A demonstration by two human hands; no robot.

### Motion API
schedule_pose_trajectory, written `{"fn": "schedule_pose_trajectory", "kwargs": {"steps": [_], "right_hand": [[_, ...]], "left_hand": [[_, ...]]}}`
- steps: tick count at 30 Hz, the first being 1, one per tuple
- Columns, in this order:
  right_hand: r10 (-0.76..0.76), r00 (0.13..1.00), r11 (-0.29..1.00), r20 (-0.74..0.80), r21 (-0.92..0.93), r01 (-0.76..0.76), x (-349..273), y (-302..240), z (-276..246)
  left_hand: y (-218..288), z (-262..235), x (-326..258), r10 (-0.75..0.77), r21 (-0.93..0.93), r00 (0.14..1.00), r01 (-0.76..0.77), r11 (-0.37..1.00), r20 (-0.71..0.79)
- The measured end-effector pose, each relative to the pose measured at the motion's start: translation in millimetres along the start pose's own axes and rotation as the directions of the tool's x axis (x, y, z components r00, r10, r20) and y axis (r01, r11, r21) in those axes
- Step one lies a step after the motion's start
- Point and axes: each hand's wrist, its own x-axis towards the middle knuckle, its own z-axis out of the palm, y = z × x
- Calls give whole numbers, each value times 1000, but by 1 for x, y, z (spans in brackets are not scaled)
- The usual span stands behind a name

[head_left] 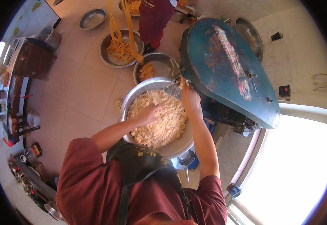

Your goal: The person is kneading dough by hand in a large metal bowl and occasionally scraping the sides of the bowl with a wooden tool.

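A large metal basin [124, 106] in front of me is filled with crumbly, pale dough [156, 129]. My left hand [149, 114] is over the dough with its fingers curled in; whatever they hold is hidden. At the basin's far right edge, my right hand [191, 99] reaches beside a flour-crusted metal plate [173, 89] on the machine. Its fingertips point away from me among dough crumbs, so I cannot see whether they grip anything.
A big green machine cover [223, 56] stands at the right. Beyond the basin are a metal bowl of yellow dough strips [120, 51] and another metal bowl [163, 63]. A person in maroon [156, 20] stands at the far side. A small saucepan [186, 158] is below the basin's right side.
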Motion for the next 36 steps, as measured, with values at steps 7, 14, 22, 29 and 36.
{"fn": "schedule_pose_trajectory", "kwargs": {"steps": [7, 14, 22, 29, 36], "right_hand": [[-11, 996, 998, -89, -59, 6, 2, 22, -3], [10, 997, 1000, 77, 8, -10, -34, -1, -29], [-87, 996, 993, -1, -79, 87, -11, -1, -1], [-111, 994, 990, 2, -92, 110, 22, 1, 11], [-35, 994, 997, 99, -58, 41, 2, -16, 10]], "left_hand": [[11, -4, 13, -173, -162, 965, 206, 965, 196], [-19, 0, 0, -65, -186, 989, 89, 979, 131], [-11, -4, 0, 14, -145, 995, 1, 989, 103], [-19, 11, 5, 103, -84, 995, -102, 991, 0], [-7, 0, -1, -48, -55, 999, 49, 997, 17]]}}
